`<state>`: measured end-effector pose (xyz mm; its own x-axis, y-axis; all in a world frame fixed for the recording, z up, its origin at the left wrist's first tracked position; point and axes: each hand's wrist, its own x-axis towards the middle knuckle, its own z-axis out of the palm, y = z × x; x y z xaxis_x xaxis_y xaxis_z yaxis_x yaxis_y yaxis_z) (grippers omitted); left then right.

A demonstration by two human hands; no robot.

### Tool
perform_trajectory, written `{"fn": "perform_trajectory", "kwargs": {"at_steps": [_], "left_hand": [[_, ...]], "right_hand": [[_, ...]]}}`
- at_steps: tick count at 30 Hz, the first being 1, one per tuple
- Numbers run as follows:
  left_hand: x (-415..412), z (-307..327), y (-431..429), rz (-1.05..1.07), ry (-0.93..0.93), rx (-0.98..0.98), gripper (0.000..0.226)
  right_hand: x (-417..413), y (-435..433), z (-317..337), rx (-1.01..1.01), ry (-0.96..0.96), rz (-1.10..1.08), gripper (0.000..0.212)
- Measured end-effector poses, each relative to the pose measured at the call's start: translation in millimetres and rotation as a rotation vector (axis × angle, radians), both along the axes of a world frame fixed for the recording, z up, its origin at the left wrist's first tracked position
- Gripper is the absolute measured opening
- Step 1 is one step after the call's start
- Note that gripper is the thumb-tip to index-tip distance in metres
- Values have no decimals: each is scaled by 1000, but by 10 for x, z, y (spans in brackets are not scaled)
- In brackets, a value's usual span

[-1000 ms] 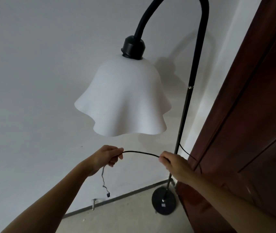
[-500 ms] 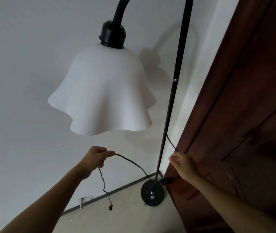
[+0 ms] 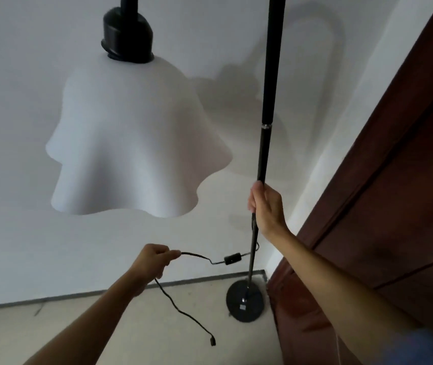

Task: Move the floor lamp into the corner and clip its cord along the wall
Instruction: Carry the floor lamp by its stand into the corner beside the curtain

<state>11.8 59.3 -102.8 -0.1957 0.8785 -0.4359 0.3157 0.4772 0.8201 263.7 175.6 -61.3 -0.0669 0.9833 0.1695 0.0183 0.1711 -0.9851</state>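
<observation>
My right hand wraps the lamp pole to steady it in the floor's corner — left hand pinches the cord, lifting slack clear.

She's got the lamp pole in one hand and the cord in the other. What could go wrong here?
The right hand grips the pole alone, and the shade hangs off to one side, so the lamp might tip on its small base. The left hand pinches the cord; a tug could strain it near the switch. The loose plug end dangles near the floor and may snag.
</observation>
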Motion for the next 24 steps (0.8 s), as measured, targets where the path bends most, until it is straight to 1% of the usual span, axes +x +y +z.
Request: {"fn": "perform_trajectory", "kwargs": {"at_steps": [2,4,6,8,10,12,14,16,24], "left_hand": [[-12,-27,-143,60,-7,-8,49],[-66,-42,-314,121,-7,-14,49],[-156,-27,-505,190,-5,-15,48],[-291,25,-723,268,1,-8,46],[-460,105,-967,347,19,3,41],[-665,196,-1256,433,34,20,37],[-890,279,-1585,526,51,32,38],[-1113,344,-1946,613,64,38,41],[-2206,406,-3517,887,104,17,41]], "right_hand": [[-99,-18,22,21,20,26,55],[-235,-60,57,57,-26,66,68],[-421,-130,114,75,-61,149,76],[-668,-232,172,82,-77,247,79],[-955,-365,228,91,-87,331,78],[-1292,-523,311,104,-97,413,74],[-1667,-707,414,114,-102,498,64],[-2065,-906,507,114,-102,571,60],[-3828,-1823,716,133,-66,809,56]]}}
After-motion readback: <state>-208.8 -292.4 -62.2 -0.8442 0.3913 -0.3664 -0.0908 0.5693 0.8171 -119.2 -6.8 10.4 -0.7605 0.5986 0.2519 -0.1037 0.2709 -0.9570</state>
